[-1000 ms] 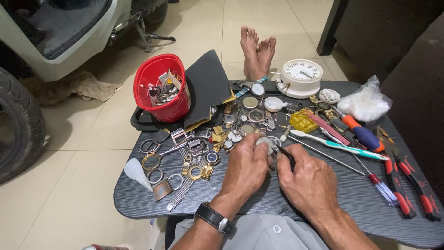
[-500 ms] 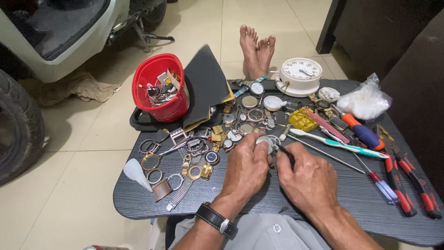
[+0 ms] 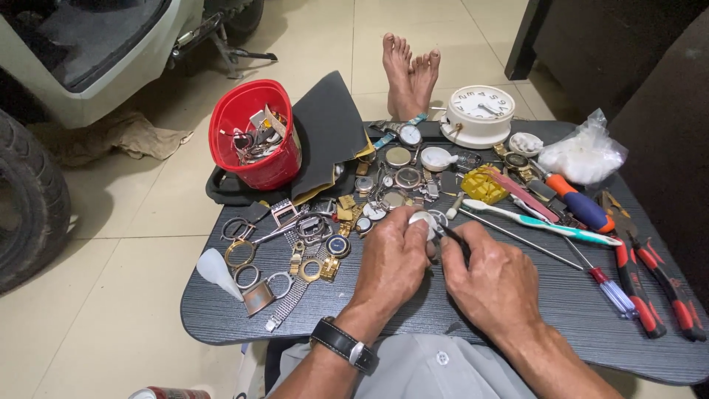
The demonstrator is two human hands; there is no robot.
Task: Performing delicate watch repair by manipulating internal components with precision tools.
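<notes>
A small round watch case (image 3: pixel 422 219) is gripped by the left hand (image 3: pixel 391 262) above the table (image 3: pixel 517 325); a thin dark tool (image 3: pixel 452 240) is pinched by the right hand (image 3: pixel 495 284). The case should be kept steady, the tip applied gently.

Mostly hidden under the left hand (image 3: pixel 391 262) fingers: a small round silver piece (image 3: pixel 422 219), only its top edge showing. Thin dark tool (image 3: pixel 456 240) in the right hand (image 3: pixel 493 284) — tip lost between both hands, kind unclear. Red bucket (image 3: pixel 255 133) contents too tangled and small to sort out. Scooter (image 3: pixel 88 52) and tyre (image 3: pixel 29 199) cut off by the left and top edges. Red-handled pliers (image 3: pixel 668 284) clipped at the right edge — jaws partly hidden. Red can (image 3: pixel 170 393) cut by the bottom edge.
</notes>
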